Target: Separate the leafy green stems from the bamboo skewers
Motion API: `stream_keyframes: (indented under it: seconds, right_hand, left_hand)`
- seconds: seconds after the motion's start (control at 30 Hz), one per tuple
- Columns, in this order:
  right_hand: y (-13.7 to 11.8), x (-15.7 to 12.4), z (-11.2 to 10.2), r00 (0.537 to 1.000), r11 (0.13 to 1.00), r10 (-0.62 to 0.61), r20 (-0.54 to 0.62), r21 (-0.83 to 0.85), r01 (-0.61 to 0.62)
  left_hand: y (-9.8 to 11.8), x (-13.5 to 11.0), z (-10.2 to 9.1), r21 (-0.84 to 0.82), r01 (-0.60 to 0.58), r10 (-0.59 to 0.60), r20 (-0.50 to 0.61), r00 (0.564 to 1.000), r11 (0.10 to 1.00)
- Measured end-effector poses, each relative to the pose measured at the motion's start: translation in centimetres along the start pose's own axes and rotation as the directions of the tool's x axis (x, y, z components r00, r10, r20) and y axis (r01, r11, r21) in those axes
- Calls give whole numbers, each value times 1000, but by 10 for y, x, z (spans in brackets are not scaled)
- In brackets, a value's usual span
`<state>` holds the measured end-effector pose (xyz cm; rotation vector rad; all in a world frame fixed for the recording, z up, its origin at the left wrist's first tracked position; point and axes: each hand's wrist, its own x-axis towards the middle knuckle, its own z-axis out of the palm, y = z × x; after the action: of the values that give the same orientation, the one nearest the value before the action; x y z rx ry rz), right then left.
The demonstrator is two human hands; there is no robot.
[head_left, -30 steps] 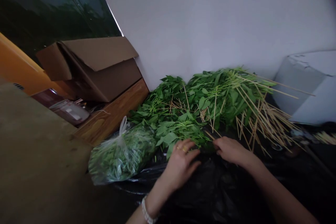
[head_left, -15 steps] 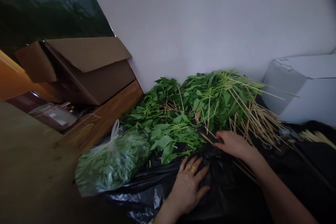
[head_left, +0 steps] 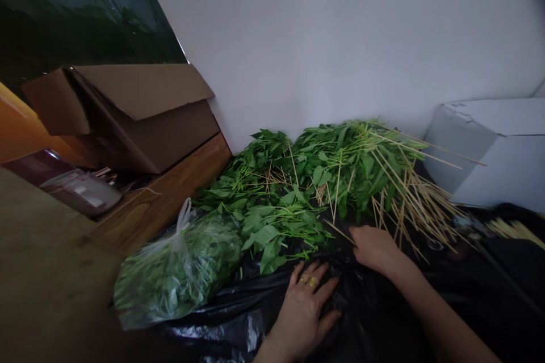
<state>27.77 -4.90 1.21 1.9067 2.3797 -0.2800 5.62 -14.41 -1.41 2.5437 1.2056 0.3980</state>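
Low at frame bottom, the left hand [head_left: 307,309] lies flat, palm down, fingers spread on crinkly black plastic sheet [head_left: 238,317], gold rings on two fingers, gripping nothing. Right hand [head_left: 374,248] sits just to its right and farther out, forearm running back to the lower right corner; fingers curl down at the sheet's far edge, whether they pinch anything cannot be told. Just beyond both hands is a loose heap of green leafy stems [head_left: 298,193], soft flat leaves, thin stalks, piled against the white wall [head_left: 340,34]. Pale thin bamboo skewers [head_left: 409,193] are mixed through the heap and fan out right of the right hand, one skewer tip near its fingertips. Left of the left hand lies a knotted clear plastic bag [head_left: 174,272] stuffed with the same greens, touching the sheet. Farther left, a wooden ledge [head_left: 170,193] with an open brown cardboard box [head_left: 140,113] on it. Far right of the right hand, a white foam box [head_left: 489,147].
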Motion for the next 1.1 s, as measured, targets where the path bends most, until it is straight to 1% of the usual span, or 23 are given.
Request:
stream_keyframes:
  seconds: [0.07,0.23,0.3,0.4,0.47,0.5,0.57,0.63,0.7,0.77,0.87,0.97,1.03,1.1]
  right_hand:
    - [-3,-1,-2,1000,1000,14,-15,-16,-14]
    - [-10,-2,-10,998,1000,-26,-65,6,27]
    - [-12,-2,-12,992,999,-35,-121,17,37]
    - [-17,-2,-11,970,999,-32,-241,7,35]
    - [-22,-2,-8,948,999,-37,-315,2,40]
    - [-25,-2,-7,934,998,-56,-352,2,61]
    - [-31,-2,-3,894,991,-119,-431,8,136]
    - [-37,-3,0,843,975,-184,-506,14,221]
    - [-41,-4,3,805,962,-221,-551,12,273]
    - [-42,-4,5,788,957,-238,-568,-1,289]
    - [-40,-2,7,788,963,-233,-570,-21,270]
    - [-38,-1,7,801,969,-224,-555,-38,245]
    - [-36,0,7,810,972,-217,-544,-41,233]
    - [-36,0,6,818,973,-211,-535,-36,228]
  left_hand:
    - [0,0,-1,-5,5,-5,2,1000,1000]
    - [2,0,-3,-11,10,-9,14,1000,1000]
    - [2,0,-3,-11,10,-10,8,1000,1000]
    - [2,0,-2,-17,13,-13,-1,1000,1000]
    - [1,1,-2,-24,16,-16,7,1000,1000]
    - [1,1,-2,-27,18,-17,15,1000,999]
    - [1,0,-2,-29,23,-22,27,999,999]
    - [1,0,-1,-23,23,-23,26,999,999]
    - [0,-1,0,-11,17,-17,17,1000,1000]
    - [-1,-2,2,0,12,-12,2,1000,1000]
    - [0,-2,2,-6,2,-2,-18,1000,1000]
    - [6,-2,-4,-32,-39,37,-52,998,999]
    - [9,-2,-10,-43,-68,63,-109,992,997]
    - [8,-2,-18,-49,-73,62,-194,979,996]
